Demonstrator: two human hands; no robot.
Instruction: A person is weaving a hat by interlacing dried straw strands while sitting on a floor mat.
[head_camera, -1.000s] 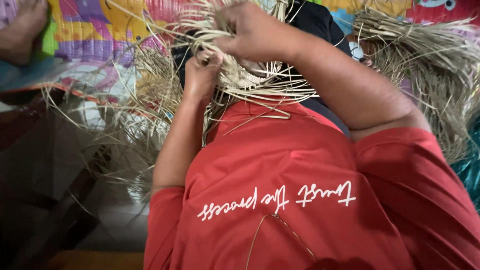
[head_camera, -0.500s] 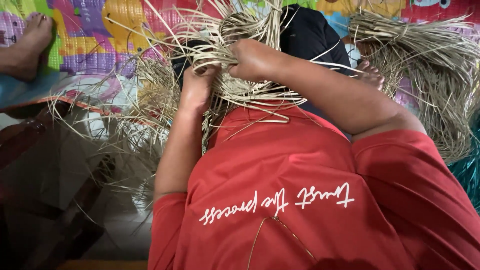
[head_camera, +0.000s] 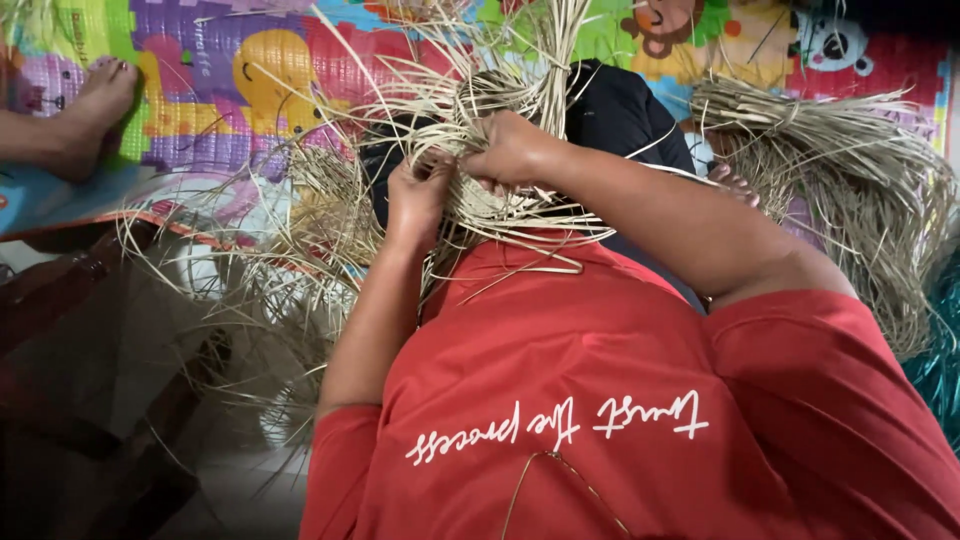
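Observation:
A half-woven piece of pale dry straw (head_camera: 500, 205) lies in my lap, above my red shirt (head_camera: 620, 400), with loose strands fanning out on all sides. My left hand (head_camera: 418, 192) pinches strands at its left edge. My right hand (head_camera: 512, 150) is closed over strands at the top of the weave, close to the left hand. A tied tuft of straw (head_camera: 555, 60) stands up just beyond the right hand.
A large bundle of dry straw (head_camera: 850, 170) lies at the right on a colourful play mat (head_camera: 250, 70). Another person's bare foot (head_camera: 95, 105) rests on the mat at the upper left. A dark wooden piece (head_camera: 90, 290) sits at the lower left.
Both hands have shifted lower in view and closer together on the weave; the right hand dropped from the top tuft. More of the mat and the foot show.

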